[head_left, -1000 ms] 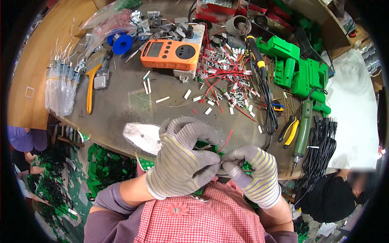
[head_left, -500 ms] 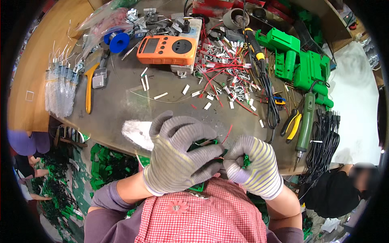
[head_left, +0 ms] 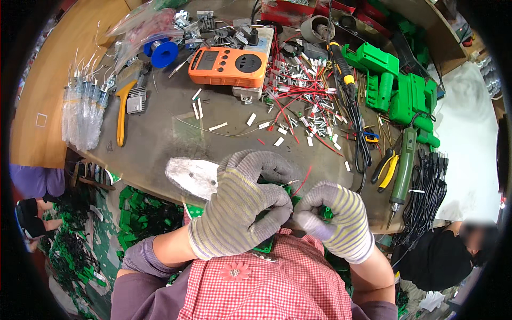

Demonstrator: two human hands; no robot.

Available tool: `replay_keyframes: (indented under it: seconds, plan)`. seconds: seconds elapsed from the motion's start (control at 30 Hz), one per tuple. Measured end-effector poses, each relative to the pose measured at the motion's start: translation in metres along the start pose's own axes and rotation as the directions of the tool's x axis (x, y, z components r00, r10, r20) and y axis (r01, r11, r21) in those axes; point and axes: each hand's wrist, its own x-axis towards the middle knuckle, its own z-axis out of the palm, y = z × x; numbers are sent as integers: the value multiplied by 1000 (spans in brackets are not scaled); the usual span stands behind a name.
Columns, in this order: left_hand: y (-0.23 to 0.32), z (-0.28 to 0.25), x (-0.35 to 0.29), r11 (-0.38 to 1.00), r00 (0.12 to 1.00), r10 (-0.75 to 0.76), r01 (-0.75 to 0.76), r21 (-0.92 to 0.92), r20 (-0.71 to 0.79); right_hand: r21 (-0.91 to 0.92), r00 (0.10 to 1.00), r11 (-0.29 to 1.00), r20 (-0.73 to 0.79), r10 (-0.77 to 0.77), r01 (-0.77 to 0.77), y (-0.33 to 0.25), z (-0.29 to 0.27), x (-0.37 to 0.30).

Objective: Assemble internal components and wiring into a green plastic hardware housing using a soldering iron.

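Both my hands wear grey striped work gloves and meet close to my chest at the table's near edge. My left hand (head_left: 240, 200) is closed around a green plastic housing (head_left: 263, 246), most of which its fingers cover. Fingertips bent into a pinch, my right hand (head_left: 338, 221) works against the housing's right side; what it pinches is hidden. A bit of green plastic (head_left: 326, 212) shows by its curled fingers. Between the hands a thin red wire (head_left: 304, 181) sticks up, beside a short bare-ended lead (head_left: 293, 182).
Beyond my hands lie an orange meter (head_left: 228, 66), a heap of red wires and small connectors (head_left: 304, 88), and a solder spool (head_left: 161, 53). To the right are green tool housings (head_left: 381, 74), yellow-black pliers (head_left: 388, 169), an electric screwdriver (head_left: 404, 165) and black power cords (head_left: 426, 192).
My left fingers have drawn in toward the right hand's fingertips, and the red wire has shifted slightly. The whole view has moved a little; the table's things look unchanged.
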Motion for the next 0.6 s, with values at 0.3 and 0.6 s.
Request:
replay_keyframes:
  seconds: [0.3,0.6]
  plan:
    - [0,-1,-3,992,998,69,-67,111,-8,-432,911,810,75,-405,396,25,-13,-4]
    - [6,-1,18,975,999,-26,31,218,-26,-660,780,700,-273,-563,273,41,7,-6]
